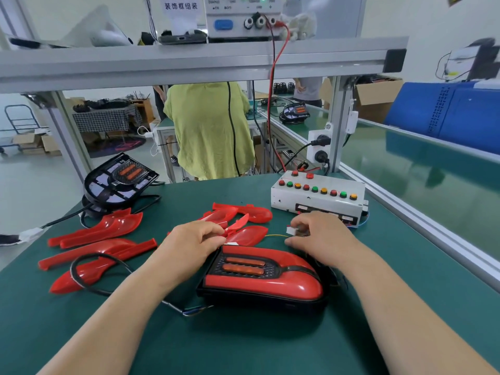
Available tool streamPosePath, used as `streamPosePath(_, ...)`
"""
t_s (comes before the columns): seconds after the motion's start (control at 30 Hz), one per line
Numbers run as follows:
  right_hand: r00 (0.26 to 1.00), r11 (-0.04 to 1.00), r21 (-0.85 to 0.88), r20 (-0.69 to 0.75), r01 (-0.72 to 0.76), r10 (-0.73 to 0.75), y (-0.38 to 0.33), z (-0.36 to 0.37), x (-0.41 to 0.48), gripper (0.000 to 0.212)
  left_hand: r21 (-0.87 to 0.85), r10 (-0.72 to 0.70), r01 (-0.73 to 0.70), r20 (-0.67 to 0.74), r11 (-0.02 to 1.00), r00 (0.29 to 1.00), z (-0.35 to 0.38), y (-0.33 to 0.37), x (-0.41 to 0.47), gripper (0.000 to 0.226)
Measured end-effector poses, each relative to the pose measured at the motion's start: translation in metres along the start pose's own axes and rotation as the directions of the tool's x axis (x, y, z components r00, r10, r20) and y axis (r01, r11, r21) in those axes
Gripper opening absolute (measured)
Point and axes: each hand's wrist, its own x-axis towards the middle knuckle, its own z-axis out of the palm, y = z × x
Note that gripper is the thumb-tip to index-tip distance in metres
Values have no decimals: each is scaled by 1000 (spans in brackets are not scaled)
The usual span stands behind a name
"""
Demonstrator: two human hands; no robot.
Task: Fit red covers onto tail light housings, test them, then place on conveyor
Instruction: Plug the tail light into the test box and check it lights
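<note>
covered housing (263, 282) 1 | bare housing (119, 177) 1 | left grip (194, 244) pinches red cover (239, 221) | right grip (324, 236) holds connector (290, 230)

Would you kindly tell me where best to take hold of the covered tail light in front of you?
Probably by the black housing beneath the red cover, coming from its two short ends, one hand each. It lies flat, cover up; the glossy domed cover looks slippery, and wires trail from its far side.

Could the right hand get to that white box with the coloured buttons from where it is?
Probably yes. The right hand sits just in front of the button box, nothing seen between them. It pinches a small white connector, though, so its fingers are busy.
</note>
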Motion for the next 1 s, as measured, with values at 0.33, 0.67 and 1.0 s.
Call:
streamPosePath(0.33, 975, 982, 5, -121, 188, -186, -26, 10, -12, 20, 358, -227, 185, 78, 915, 971, -21, 26, -16, 58)
streamPosePath(0.67, 992, 989, 92, -62, 117, -112, -26, 10, -13, 26, -250, -278, 378, 355, 891, 892, -9, 26, -22, 74)
streamPosePath(1.0, 988, 966, 230, -128, 117, -89, -22, 8, -8, 25, -569, -285, 456, 366, 685, 886, -8, 18, -17, 26)
